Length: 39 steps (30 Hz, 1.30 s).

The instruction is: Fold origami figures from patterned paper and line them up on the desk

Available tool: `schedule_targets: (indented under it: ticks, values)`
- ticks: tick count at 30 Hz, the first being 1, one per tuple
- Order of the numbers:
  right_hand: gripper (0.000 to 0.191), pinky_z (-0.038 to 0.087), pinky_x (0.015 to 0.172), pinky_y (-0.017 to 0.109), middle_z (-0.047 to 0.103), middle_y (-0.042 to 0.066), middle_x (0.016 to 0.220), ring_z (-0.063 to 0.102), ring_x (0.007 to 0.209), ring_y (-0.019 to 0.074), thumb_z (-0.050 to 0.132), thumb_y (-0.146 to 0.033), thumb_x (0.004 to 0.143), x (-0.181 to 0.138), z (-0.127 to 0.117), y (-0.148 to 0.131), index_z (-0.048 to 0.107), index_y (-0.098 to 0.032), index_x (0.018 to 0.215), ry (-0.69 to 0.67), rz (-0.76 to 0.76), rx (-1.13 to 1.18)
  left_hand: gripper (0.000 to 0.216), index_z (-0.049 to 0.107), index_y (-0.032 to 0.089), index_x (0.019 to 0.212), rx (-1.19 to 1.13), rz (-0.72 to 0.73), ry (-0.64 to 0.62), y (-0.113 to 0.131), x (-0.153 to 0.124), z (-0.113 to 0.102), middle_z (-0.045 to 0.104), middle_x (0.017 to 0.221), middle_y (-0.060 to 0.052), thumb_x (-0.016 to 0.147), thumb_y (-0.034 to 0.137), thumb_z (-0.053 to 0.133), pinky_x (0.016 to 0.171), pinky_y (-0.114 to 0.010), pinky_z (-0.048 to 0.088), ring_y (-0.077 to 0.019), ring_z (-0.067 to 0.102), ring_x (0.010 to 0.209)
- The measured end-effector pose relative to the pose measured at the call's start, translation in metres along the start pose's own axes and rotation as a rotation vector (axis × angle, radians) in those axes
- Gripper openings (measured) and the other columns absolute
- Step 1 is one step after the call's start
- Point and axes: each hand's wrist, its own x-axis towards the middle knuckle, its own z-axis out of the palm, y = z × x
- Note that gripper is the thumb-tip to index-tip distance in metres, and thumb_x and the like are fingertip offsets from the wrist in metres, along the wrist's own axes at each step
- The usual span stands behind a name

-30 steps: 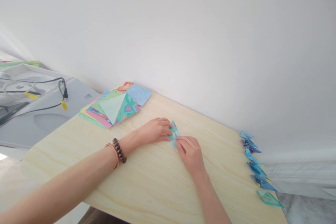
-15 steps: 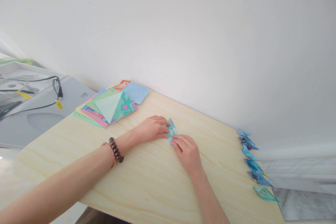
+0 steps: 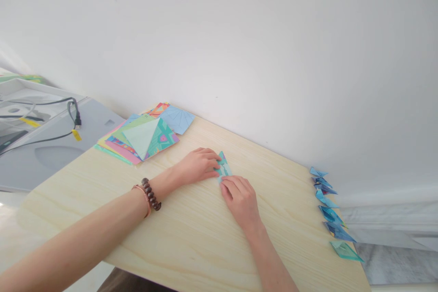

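A small piece of folded teal origami paper [image 3: 225, 167] lies on the wooden table [image 3: 191, 232] in the head view, its upper end narrowing to a point. My left hand [image 3: 200, 165] holds its left edge down with the fingertips. At its lower end, my right hand [image 3: 241, 198] grips the paper between thumb and curled fingers, hiding part of that end. The two hands are close together but apart. Dark beads and a copper-coloured bangle circle my left wrist.
Several folded blue and teal paper pieces [image 3: 333, 215] stand in a row along the table's right edge. A stack of coloured paper sheets [image 3: 143, 139] lies at the back left. Beyond it are a grey surface [image 3: 61, 157] with black cables [image 3: 74, 114] and a white wall.
My right hand has shifted slightly left along the lower end of the paper. The left hand stays nearly in place, and more of the paper's printed middle shows.
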Motion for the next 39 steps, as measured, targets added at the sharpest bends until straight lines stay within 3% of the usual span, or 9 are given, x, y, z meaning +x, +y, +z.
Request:
schedule_targets:
  ticks: [8,15,20,25,29,34,39]
  values:
    - [0.012,0.041,0.079,0.035,0.061,0.007,0.091,0.054,0.088,0.0191,0.04,-0.016,0.091,-0.001,0.001,0.0,0.052,-0.018,0.094,0.007,0.152,0.047,0.022,0.064,0.022,0.099,0.011,0.136,-0.051,0.01,0.0,-0.006,0.063,0.111,-0.005,0.087,0.029,0.048,0.097,-0.034,0.037,-0.0205,0.05,0.112]
    - [0.013,0.041,0.076,0.034,0.059,0.005,0.085,0.052,0.083,0.0178,0.039,-0.021,0.091,-0.001,-0.001,0.003,0.052,-0.019,0.089,0.046,0.272,0.144,0.023,0.064,0.021,0.092,0.01,0.061,-0.023,0.016,0.003,0.004,0.067,0.104,-0.004,0.09,0.032,0.044,0.094,-0.033,0.04,-0.0187,0.056,0.105]
    - [0.012,0.039,0.085,0.035,0.059,0.005,0.096,0.052,0.093,0.0187,0.052,-0.025,0.086,-0.004,-0.008,0.008,0.06,-0.021,0.094,0.038,0.228,0.177,0.024,0.063,0.02,0.089,-0.001,0.024,0.025,0.017,0.003,0.006,0.068,0.093,-0.005,0.09,0.032,0.043,0.092,-0.03,0.042,-0.0171,0.058,0.099]
    - [0.017,0.039,0.081,0.035,0.057,0.004,0.086,0.052,0.084,0.018,0.049,-0.026,0.087,-0.006,-0.004,0.008,0.065,-0.022,0.083,0.091,0.327,0.09,0.023,0.063,0.02,0.088,-0.023,0.015,0.01,0.015,0.002,0.004,0.067,0.097,-0.005,0.089,0.034,0.045,0.093,-0.031,0.041,-0.0176,0.058,0.101]
    - [0.019,0.041,0.076,0.033,0.057,0.005,0.082,0.052,0.08,0.0174,0.047,-0.029,0.088,-0.005,-0.002,0.007,0.063,-0.02,0.082,0.098,0.38,0.153,0.023,0.064,0.02,0.091,-0.045,-0.005,0.004,0.014,0.002,0.004,0.067,0.102,-0.005,0.089,0.033,0.045,0.094,-0.032,0.041,-0.0177,0.057,0.102]
    - [0.015,0.042,0.079,0.033,0.057,0.005,0.086,0.053,0.084,0.018,0.051,-0.029,0.086,-0.005,-0.003,0.008,0.063,-0.02,0.088,0.077,0.362,0.198,0.023,0.065,0.018,0.088,-0.067,-0.042,-0.002,0.014,0.003,0.005,0.067,0.102,-0.005,0.089,0.031,0.046,0.093,-0.031,0.041,-0.0177,0.058,0.1]
    - [0.018,0.042,0.078,0.033,0.056,0.005,0.081,0.052,0.081,0.0178,0.05,-0.028,0.087,-0.004,-0.002,0.008,0.065,-0.02,0.08,0.116,0.385,0.16,0.021,0.063,0.018,0.092,-0.078,-0.04,0.003,0.014,0.003,0.007,0.066,0.098,-0.005,0.088,0.031,0.047,0.091,-0.03,0.042,-0.0174,0.057,0.099]
